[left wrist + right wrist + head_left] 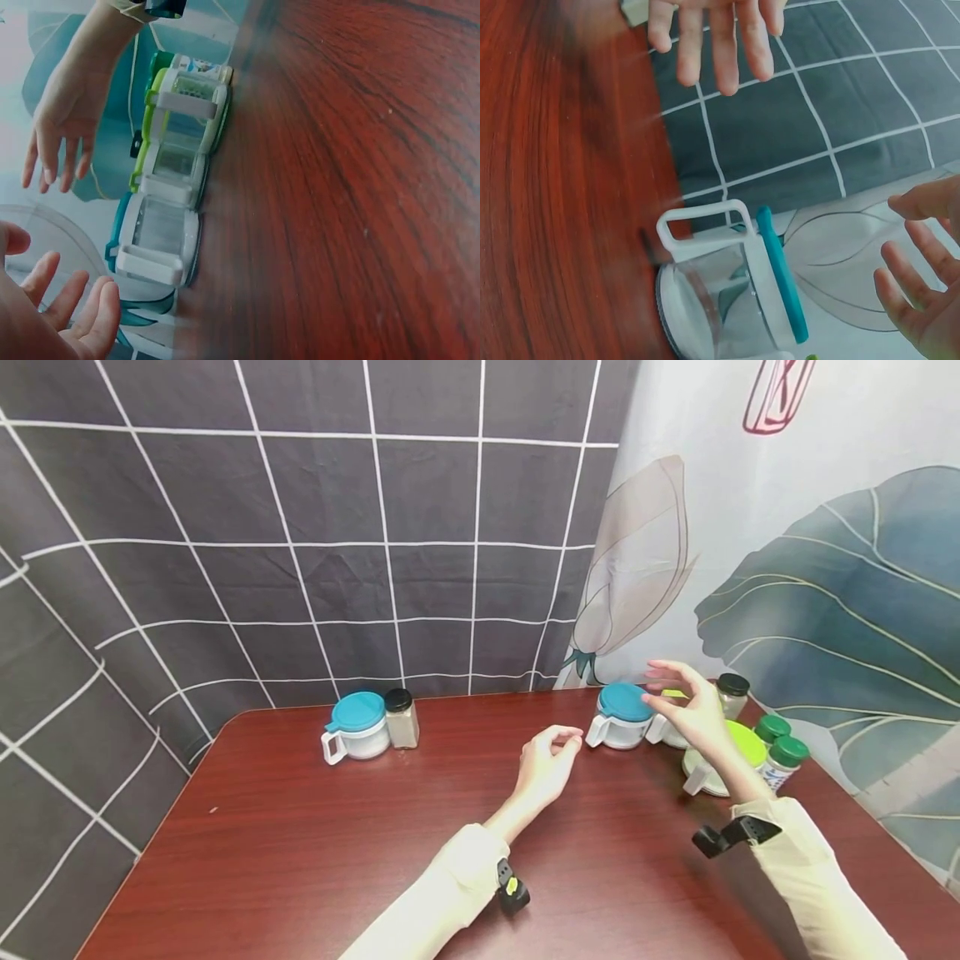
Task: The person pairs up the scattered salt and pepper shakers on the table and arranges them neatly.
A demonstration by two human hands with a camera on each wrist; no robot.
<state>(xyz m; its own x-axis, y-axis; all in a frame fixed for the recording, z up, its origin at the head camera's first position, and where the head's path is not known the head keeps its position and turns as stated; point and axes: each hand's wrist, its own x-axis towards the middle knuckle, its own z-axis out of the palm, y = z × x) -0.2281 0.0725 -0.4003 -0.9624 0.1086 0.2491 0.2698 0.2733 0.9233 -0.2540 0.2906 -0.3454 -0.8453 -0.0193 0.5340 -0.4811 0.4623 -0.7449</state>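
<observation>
Reddish tabletop point(300, 852), clear jar point(622, 728), blue lid point(626, 702), white handle point(597, 732)

Bright light bleaches my right sleeve point(821, 881); left of it, the surface point(322, 843) shows a soft shadow and, farther left, pale glare. My wrist views look dimmer, hazier and softer.

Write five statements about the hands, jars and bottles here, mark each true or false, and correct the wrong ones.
1. The left hand holds nothing. True.
2. The right hand grips a bottle. False: the right hand is empty.
3. In the head view, the jar between the hands has a blue lid. True.
4. The leftmost jar stands beside a red-capped bottle. False: the black-capped bottle is beside the leftmost jar.
5. Two green-capped bottles are visible. True.
</observation>
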